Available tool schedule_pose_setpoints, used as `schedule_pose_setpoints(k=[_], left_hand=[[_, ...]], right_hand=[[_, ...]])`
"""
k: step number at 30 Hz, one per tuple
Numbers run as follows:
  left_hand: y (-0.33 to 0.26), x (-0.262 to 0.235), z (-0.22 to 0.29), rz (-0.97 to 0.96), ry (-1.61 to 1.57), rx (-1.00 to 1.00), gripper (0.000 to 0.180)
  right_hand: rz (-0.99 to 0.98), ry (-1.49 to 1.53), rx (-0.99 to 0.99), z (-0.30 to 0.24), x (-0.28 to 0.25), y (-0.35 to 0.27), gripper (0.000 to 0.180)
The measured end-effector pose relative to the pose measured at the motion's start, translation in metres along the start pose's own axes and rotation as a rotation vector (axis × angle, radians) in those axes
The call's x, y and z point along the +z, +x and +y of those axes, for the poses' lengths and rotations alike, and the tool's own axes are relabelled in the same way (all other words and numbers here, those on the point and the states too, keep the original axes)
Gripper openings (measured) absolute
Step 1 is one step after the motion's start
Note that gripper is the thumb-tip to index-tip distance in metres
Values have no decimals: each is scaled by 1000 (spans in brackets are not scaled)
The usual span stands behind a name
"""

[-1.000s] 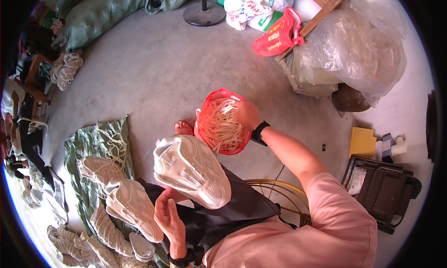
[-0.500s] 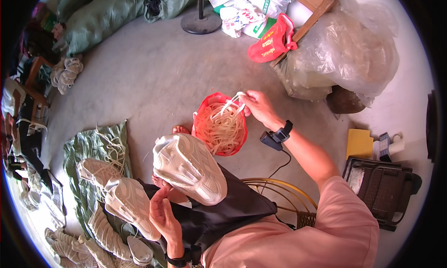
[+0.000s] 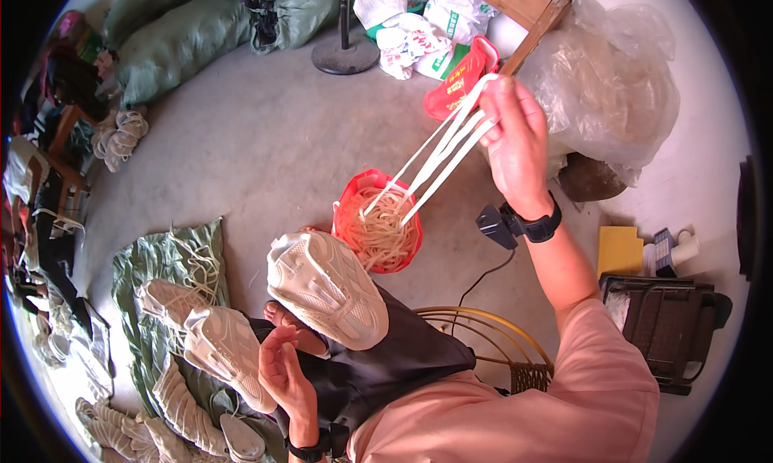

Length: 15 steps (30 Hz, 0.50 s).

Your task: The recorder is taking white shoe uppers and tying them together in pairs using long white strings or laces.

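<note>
- Holding white laces [image 3: 445, 151] between thumb and bent fingers, the right hand [image 3: 515, 145] is closed firmly on them, out to the right above the floor [image 3: 241, 149]
- These laces run in several nearly straight strands from the fingers down to the left, their lower ends over the red container [image 3: 341, 205]; whether they touch the pile of laces [image 3: 380, 239] inside it, I cannot tell
- Red container stands on the floor just beyond the near shoe [image 3: 326, 290], its mouth facing up
- Near shoe, pale and mesh-sided, sits by the knee of the dark trousers [image 3: 427, 346], opening away from the body and toe toward it
- Left hand [image 3: 287, 374] is half open by the lap, fingers loosely curled, with nothing seen in its grip; whether it touches the second shoe [image 3: 227, 352] just beside it, I cannot tell
- Third shoe [image 3: 167, 300] lies past the second one, over a green sheet [image 3: 141, 262]
- Black band [image 3: 541, 224] circles the right wrist, with a small dark box [image 3: 495, 227] beside it and a cable [image 3: 485, 279] hanging down
- Far back are green sacks [image 3: 189, 52], white bags [image 3: 459, 14] and a bundle of clear plastic [image 3: 616, 84]
</note>
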<state>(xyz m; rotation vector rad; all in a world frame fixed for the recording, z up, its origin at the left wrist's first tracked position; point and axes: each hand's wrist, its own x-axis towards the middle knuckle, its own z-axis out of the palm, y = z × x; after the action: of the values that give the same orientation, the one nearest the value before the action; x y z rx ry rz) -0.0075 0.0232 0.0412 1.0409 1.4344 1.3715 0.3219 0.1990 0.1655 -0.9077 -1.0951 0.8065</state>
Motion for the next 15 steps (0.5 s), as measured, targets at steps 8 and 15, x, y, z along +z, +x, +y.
schedule_pose_setpoints(k=[8, 15], left_hand=[[-5, 11, 23, -48, -55, 21, 20], [4, 41, 44, -225, 30, 155, 22]], right_hand=[[26, 170, -291, -65, 19, -1, 28], [-352, -165, 198, -75, 34, -30, 29]])
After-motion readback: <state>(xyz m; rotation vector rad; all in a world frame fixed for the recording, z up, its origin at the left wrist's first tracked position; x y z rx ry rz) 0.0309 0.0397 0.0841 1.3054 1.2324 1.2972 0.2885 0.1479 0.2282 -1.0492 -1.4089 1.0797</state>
